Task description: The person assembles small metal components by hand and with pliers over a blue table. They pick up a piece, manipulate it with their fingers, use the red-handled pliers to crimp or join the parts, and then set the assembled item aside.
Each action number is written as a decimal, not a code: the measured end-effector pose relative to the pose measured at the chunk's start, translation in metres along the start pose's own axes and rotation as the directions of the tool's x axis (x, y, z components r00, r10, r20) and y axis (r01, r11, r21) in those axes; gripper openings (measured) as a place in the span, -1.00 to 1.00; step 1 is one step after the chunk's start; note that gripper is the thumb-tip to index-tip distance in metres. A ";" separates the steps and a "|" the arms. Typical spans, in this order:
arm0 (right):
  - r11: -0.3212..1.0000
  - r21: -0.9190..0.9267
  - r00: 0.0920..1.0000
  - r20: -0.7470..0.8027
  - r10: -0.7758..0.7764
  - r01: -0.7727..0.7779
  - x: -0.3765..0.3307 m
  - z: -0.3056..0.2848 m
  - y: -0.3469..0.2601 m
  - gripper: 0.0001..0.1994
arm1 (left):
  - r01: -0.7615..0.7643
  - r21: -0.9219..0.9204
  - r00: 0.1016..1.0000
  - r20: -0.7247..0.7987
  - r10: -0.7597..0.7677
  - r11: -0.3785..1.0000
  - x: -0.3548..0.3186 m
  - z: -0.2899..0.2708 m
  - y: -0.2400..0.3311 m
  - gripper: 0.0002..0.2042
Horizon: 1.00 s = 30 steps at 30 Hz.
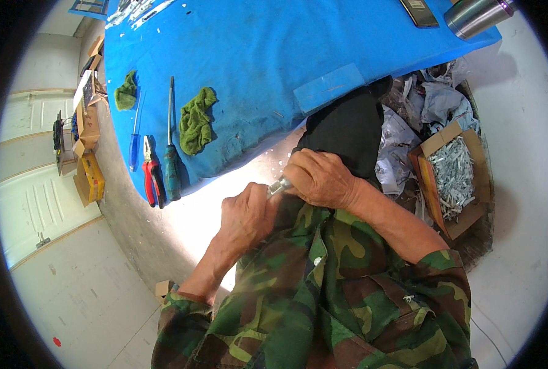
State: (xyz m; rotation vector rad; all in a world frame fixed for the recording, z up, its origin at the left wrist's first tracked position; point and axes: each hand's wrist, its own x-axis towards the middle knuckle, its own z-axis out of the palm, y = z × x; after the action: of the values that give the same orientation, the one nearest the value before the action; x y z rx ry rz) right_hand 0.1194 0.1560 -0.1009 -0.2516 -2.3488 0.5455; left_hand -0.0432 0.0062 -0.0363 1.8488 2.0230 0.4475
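Over my lap, my left hand [247, 214] and my right hand [323, 178] are closed on a small silvery metal part [278, 186]. Only the middle of that part shows between the fingers, so its exact kind cannot be made out. Beyond my left hand, on the blue-covered table [255, 55], lie pliers with red handles [153, 178], a screwdriver with a teal handle [172, 169] and a thinner screwdriver with a blue handle [134, 150]. A crumpled green cloth [197, 120] rests to their right, and a smaller green cloth [126, 92] farther left.
On my right, an open cardboard box [481, 163] holds many small silvery parts [453, 178], beside crumpled plastic bags [395, 144]. A flat blue block [329, 88] lies along the table edge. A phone [420, 12] and a steel cup [478, 17] occupy the far right corner.
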 end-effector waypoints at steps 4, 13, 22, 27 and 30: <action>1.000 0.006 1.000 0.020 -0.012 0.012 0.000 -0.001 0.002 -0.67 | 0.050 0.015 0.999 -0.014 -0.050 0.999 -0.001 0.006 -0.001 -0.76; 0.999 0.046 0.999 0.033 0.021 -0.022 0.000 0.002 0.005 -0.67 | 0.006 -0.101 0.993 -0.115 -0.018 0.995 0.000 0.022 -0.009 -0.82; 0.976 0.147 0.987 -0.007 0.161 -0.158 0.000 0.005 0.003 -0.69 | -0.011 -0.350 0.953 -0.288 -0.097 0.937 0.014 0.039 -0.002 -0.83; 0.971 0.142 0.981 -0.008 0.194 -0.190 -0.004 0.004 0.000 -0.69 | -0.076 -0.230 0.961 -0.278 0.009 0.970 0.015 0.042 -0.005 -0.78; 0.964 0.159 0.976 -0.018 0.217 -0.212 -0.002 0.005 0.000 -0.70 | -0.038 -0.343 0.950 -0.305 -0.073 0.939 0.016 0.047 -0.002 -0.76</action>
State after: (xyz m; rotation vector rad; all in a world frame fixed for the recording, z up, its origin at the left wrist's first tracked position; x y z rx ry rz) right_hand 0.1175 0.1533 -0.1058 -0.4428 -2.2439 0.8195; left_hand -0.0242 0.0214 -0.0794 1.6197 1.9885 1.0787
